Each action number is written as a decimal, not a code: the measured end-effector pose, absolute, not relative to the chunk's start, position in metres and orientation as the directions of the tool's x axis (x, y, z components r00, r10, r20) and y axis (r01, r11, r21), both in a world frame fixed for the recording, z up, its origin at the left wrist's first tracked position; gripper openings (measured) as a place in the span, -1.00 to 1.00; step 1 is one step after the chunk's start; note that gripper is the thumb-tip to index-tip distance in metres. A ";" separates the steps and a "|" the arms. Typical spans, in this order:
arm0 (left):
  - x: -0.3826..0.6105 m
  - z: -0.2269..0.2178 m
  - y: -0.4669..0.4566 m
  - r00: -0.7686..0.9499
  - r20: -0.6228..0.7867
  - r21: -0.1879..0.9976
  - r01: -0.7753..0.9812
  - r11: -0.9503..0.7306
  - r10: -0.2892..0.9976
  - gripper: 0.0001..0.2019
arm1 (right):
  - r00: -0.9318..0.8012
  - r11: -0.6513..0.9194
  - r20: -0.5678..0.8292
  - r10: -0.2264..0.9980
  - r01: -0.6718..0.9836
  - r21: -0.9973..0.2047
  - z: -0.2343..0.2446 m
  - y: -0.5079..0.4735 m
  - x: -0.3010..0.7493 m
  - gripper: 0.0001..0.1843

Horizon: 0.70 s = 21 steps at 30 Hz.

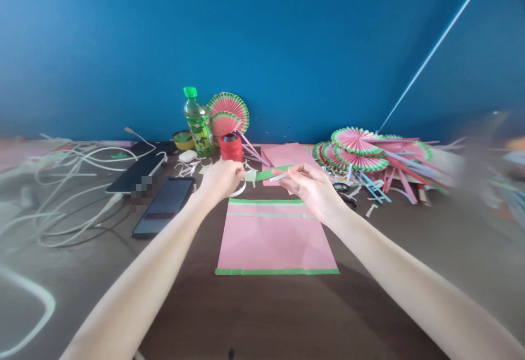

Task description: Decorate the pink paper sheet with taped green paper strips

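A green paper strip [264,174] stretches between my two hands, above the far edge of a pink sheet. My left hand [221,178] is closed at the strip's pale left end, and a thin white curl [239,189] hangs just below it. With thumb and fingers, my right hand [310,186] pinches the strip's other end; a narrow white strip [279,176] sticks out there too. The pink sheet [273,242] lies flat below, with green bands along its near and far edges and a pale line across its upper part.
Pleated pink-green paper fans [356,149] and loose strips pile up at right, near black-handled scissors [343,187]. More pink sheets [287,155] lie behind. Toward the left are a red roll [230,146], a green-capped bottle [199,125], a phone [168,204], a dark device [137,173] and tangled white cables [77,190].
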<state>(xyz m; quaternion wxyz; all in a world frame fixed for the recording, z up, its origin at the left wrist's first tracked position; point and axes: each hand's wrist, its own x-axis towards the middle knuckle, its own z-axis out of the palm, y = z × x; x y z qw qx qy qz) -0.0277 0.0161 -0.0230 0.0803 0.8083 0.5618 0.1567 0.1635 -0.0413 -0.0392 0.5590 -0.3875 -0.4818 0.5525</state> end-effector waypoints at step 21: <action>-0.010 -0.020 0.006 0.559 0.035 0.689 0.588 -0.425 0.829 -0.72 | 0.043 0.117 0.125 0.991 0.156 -0.981 -0.040 -0.023 0.191 -0.78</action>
